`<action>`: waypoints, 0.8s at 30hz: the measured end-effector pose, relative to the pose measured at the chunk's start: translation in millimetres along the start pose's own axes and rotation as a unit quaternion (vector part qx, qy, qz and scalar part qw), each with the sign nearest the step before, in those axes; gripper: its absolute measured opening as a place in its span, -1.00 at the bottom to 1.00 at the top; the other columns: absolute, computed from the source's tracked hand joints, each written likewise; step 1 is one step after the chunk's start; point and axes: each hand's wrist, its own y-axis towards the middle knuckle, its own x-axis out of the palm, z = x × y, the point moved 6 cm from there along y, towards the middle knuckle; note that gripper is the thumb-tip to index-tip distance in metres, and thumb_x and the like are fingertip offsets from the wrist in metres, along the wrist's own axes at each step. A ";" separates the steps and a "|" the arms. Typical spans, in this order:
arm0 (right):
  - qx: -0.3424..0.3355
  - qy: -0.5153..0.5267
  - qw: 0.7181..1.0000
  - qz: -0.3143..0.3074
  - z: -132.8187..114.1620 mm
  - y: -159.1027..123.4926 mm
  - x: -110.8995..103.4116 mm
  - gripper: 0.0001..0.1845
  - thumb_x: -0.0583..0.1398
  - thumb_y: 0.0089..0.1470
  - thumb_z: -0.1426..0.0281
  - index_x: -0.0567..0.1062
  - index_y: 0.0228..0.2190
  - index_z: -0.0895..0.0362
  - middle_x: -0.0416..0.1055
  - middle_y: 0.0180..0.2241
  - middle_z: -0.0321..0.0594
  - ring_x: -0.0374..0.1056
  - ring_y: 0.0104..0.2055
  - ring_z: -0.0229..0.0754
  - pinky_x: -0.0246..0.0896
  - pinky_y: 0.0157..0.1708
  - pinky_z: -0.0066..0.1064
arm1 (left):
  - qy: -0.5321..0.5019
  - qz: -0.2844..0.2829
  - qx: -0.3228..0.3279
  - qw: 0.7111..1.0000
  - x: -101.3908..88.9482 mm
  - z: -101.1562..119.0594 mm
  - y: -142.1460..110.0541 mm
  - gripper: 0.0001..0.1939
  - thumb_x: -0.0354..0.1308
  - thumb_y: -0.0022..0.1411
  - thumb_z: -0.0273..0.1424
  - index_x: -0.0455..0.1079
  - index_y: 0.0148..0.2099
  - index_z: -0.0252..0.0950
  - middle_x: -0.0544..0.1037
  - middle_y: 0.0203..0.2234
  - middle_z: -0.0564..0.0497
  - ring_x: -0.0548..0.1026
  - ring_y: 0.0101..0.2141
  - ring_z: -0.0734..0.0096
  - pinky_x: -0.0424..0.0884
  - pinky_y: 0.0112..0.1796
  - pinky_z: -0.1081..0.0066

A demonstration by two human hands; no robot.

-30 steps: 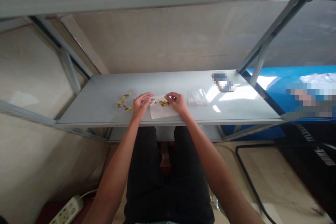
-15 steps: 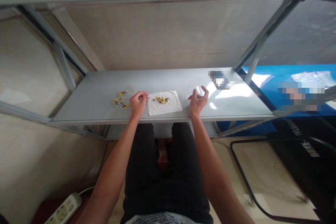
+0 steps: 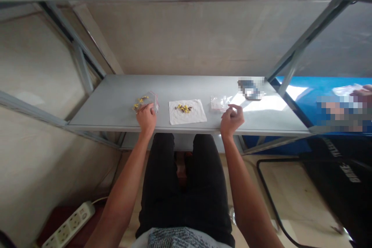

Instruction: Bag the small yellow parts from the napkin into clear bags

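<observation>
Two hands, both the person's own. Left hand (image 3: pixel 147 119): fingers (image 3: pixel 142 111) pinch the lower edge of a clear zip bag (image 3: pixel 152 100), left of centre on the desk (image 3: pixel 110 100). The bag holds yellow and brown capsules (image 3: pixel 141 101), too small to count. Right hand (image 3: pixel 231 121): fingers (image 3: pixel 234 109) loosely clenched, grasping nothing, just beside a second clear bag (image 3: pixel 219 104). One white paper square (image 3: pixel 197 118), mid-desk between the two bags, carries one small heap of capsules (image 3: pixel 183 108), also uncountable. One blurred dark object (image 3: pixel 250 88), far right corner of the desk. One power strip (image 3: pixel 68 224), lower left of the frame. Differences from the earlier frame: left hand now on the bag; right hand closed, no longer spread.
</observation>
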 end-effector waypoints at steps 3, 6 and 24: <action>-0.053 -0.016 0.998 -0.037 -26.3 -17.8 16.8 -0.75 0.05 0.31 0.33 0.50 -0.21 0.14 0.38 -0.63 -0.34 0.31 -0.58 -0.23 0.20 -0.40 -0.42 | -0.058 0.013 0.018 0.998 -6.6 2.1 -0.8 -0.77 0.22 0.11 -0.55 0.56 -0.18 -0.20 0.68 -0.28 -0.13 0.47 0.06 0.01 0.31 0.15 -0.01; -0.075 0.030 0.979 -0.188 -56.6 -51.8 69.4 -0.74 0.05 0.30 0.32 0.51 -0.15 0.12 0.52 -0.49 -0.25 0.37 -0.52 -0.23 0.22 -0.40 -0.44 | -0.116 -0.007 0.034 0.993 -13.3 8.0 -3.2 -0.80 0.28 0.18 -0.42 0.58 -0.11 -0.19 0.69 -0.24 -0.10 0.49 0.05 0.08 0.39 0.10 0.09; -0.027 0.200 0.870 -0.450 -86.7 -122.8 175.3 -0.76 0.19 0.19 0.22 0.51 -0.37 0.14 0.50 -0.41 -0.24 0.42 -0.39 -0.25 0.32 -0.35 -0.49 | -0.141 -0.128 0.105 0.976 -9.1 22.1 -7.3 -0.75 0.31 0.21 -0.14 0.65 -0.18 -0.16 0.63 -0.22 -0.08 0.55 -0.16 0.19 0.48 -0.03 0.20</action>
